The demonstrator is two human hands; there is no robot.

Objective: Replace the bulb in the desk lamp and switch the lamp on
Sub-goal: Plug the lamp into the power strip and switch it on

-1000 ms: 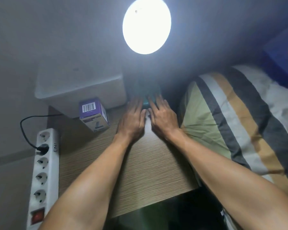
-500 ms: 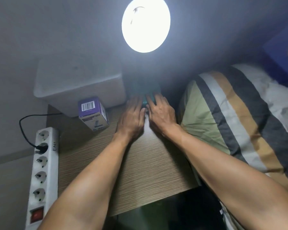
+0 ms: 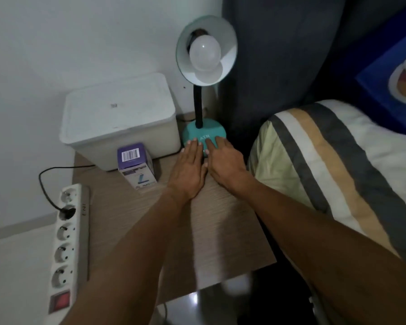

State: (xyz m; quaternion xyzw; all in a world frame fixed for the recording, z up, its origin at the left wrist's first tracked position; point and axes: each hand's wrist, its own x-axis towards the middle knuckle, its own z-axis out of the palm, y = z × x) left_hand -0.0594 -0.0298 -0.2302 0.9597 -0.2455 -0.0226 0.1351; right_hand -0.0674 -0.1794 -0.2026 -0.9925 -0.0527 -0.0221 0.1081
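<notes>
A teal desk lamp stands at the back of the wooden bedside table (image 3: 223,233). Its round base (image 3: 203,132) carries white letters, a black neck rises from it, and the shade (image 3: 227,46) faces me. A white bulb (image 3: 204,52) sits in the shade and is dark. My left hand (image 3: 189,170) lies flat on the table with its fingertips on the front of the base. My right hand (image 3: 223,160) lies beside it, fingers spread on the base's front right. Neither hand holds anything.
A purple and white bulb box (image 3: 136,167) stands left of my hands. Behind it sits a white lidded bin (image 3: 117,120). A white power strip (image 3: 67,240) with one black plug and a red switch lies at the left edge. A striped pillow (image 3: 333,174) is on the right.
The bulb was glowing brightly in both earlier frames and is dark now, so the room looks evenly lit. Both hands stay at the lamp base, almost unmoved.
</notes>
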